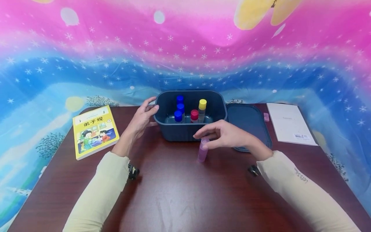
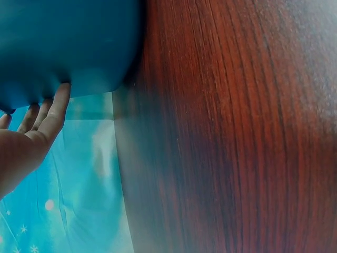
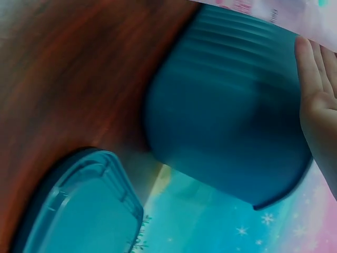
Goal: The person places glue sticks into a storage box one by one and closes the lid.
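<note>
We see a dark wood table (image 1: pixel 179 193) w/ a blue bin (image 1: pixel 189 129) at the back centre. Lid (image 1: pixel 249 120) lies just right of the bin, white booklet (image 1: pixel 290 122) further right. Yellow book (image 1: pixel 94 130) well left of bin; pink vial (image 1: pixel 203 150) stands just in front.

Upright translucent pink bottle (image 1: pixel 202 151) on the table just before the dark-blue bin (image 1: pixel 174 130) of capped bottles

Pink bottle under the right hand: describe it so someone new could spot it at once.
Start at the dark blue bin at the back middle of the brown table. Just in front of its near wall, the right hand holds a small translucent pink bottle standing on the table. Unlike the blue-, red- and yellow-capped bottles, it is outside the bin and pink all over.
</note>
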Tool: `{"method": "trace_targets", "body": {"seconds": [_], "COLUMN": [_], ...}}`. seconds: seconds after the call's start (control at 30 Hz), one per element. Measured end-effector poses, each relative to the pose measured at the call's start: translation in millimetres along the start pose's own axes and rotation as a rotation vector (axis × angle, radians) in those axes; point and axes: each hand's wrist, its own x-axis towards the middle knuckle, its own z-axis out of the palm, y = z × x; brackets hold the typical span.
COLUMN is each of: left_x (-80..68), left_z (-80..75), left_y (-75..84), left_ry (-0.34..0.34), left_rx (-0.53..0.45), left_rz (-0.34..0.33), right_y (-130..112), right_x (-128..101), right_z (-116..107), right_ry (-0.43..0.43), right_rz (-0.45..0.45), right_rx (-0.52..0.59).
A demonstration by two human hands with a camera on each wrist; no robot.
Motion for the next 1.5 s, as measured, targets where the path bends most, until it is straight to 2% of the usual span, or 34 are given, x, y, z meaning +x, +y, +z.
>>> {"method": "trace_targets", "body": {"seconds": [0.4, 0.63, 1.0, 1.2, 1.4, 1.5], "left_x": [0.2, 0.5, -3.9, -2.7, -1.1, -0.4], "left_z": [0.1, -0.2, -3.1, -0.7, 0.6, 0.7], "left_y": [0.8, -0.1, -0.7, -0.9, 0.8, 1.1], "left_ry": [-0.002, -0.012, -0.004, -0.014, -0.013, -0.006], "left_rx": [0.004, -0.031, -0.008, -0.007, 0.002, 0.014], "left_rz": [0.003, 0.007, -0.002, 0.002, -0.003, -0.011], "right_y": [13, 10, -10, -16, -22, -25], "right_x": [-2, -3, -3, -2, 0, 1], "right_z": [4, 2, -5, -13, -23, -26], "right_ry": [0.004, 0.023, 0.136, 0.276, 0.414, 0.456], "right_rz": [0.082, 0.072, -0.085, -0.195, -0.235, -0.269], "right_rx": [-0.039, -0.062, 0.021, 0.083, 0.158, 0.24]}}
